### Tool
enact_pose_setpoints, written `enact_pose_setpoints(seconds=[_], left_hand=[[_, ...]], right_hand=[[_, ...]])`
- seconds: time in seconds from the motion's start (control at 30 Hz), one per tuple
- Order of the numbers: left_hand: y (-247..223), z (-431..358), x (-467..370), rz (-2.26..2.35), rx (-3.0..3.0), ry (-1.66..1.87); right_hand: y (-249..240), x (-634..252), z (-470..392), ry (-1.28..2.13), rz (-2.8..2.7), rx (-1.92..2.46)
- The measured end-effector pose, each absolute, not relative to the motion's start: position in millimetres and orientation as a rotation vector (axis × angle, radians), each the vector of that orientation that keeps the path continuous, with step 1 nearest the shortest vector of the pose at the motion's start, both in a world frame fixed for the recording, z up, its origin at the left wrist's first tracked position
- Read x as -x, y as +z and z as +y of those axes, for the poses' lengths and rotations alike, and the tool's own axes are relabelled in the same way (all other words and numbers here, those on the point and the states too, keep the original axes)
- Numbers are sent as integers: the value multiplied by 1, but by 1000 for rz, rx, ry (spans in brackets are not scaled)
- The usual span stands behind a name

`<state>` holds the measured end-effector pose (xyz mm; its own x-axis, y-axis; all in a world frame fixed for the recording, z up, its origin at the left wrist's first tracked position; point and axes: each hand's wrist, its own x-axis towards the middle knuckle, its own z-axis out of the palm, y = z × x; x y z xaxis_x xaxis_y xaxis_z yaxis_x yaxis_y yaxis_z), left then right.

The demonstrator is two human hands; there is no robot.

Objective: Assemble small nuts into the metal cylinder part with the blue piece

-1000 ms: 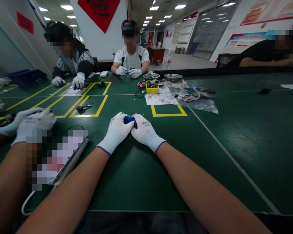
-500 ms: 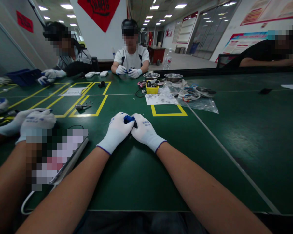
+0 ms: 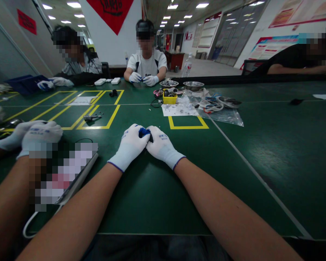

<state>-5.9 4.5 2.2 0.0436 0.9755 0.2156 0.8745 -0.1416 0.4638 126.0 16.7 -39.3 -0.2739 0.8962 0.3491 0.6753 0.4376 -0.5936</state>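
Note:
My left hand (image 3: 130, 144) and my right hand (image 3: 161, 145), both in white gloves with blue palms, meet above the green table (image 3: 152, 195). Their fingers are closed together around a small dark part (image 3: 151, 138). Only a sliver of it shows between the fingertips, so its kind is hidden. Both wrists are bare below the glove cuffs, and the forearms come in from the bottom edge of the view. Beyond my hands, a yellow tape rectangle (image 3: 188, 127) marks the table.
Left of my arm lies a blurred-out device (image 3: 67, 174) with a white cable. Beside it are a co-worker's gloved hands (image 3: 42, 136). Farther off are a metal part (image 3: 89, 118), a yellow box (image 3: 170, 98), metal bowls (image 3: 193, 85) and a plastic bag (image 3: 230, 117). Other people sit around.
My hands stay almost in place, still pressed together. Across the table at the left, a co-worker's gloved hands have shifted slightly, close to the blue basket.

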Motion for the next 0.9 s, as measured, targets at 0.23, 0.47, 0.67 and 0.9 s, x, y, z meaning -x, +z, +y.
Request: enact_pose_setpoints(seconds=[0.23,0.47,0.67,0.9], left_hand=[[-1,6,7,1900,-2132,738],[-1,6,8,1873,-2139,767],[-1,5,7,1875,-2155,756],[-2,6,7,1874,-2158,761]], right_hand=[[-40,-126,17,423,-2045,1323],[-40,-126,17,413,-2055,1323],[-40,-126,17,435,-2043,1325],[-40,-127,18,425,-2057,1320]])
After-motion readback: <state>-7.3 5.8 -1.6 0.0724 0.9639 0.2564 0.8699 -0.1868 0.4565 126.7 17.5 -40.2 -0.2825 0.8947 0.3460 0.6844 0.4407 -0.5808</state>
